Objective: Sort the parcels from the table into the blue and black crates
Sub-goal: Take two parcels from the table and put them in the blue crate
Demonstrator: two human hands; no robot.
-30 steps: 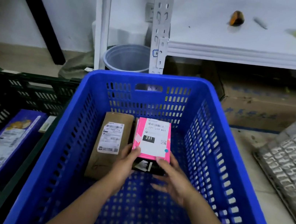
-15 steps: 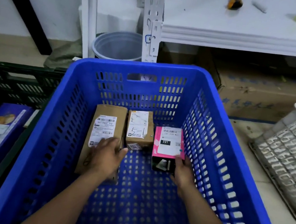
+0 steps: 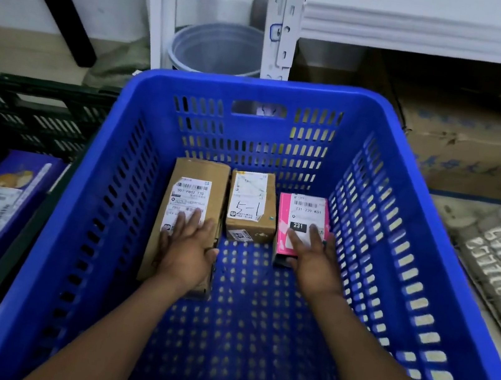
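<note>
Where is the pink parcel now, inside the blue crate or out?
Inside: the pink parcel lies flat on the blue crate floor, label up, under the right hand.

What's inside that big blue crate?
Three parcels in the blue crate: a long brown box, a small brown box and a pink box. Hands cover parts of two labels.

1. Both forearms are extended forward and downward, roughly parallel.
2. The left hand (image 3: 187,250) is laid flat, palm down, fingers together.
3. The right hand (image 3: 313,259) is likewise flattened, fingers slightly spread.
</note>
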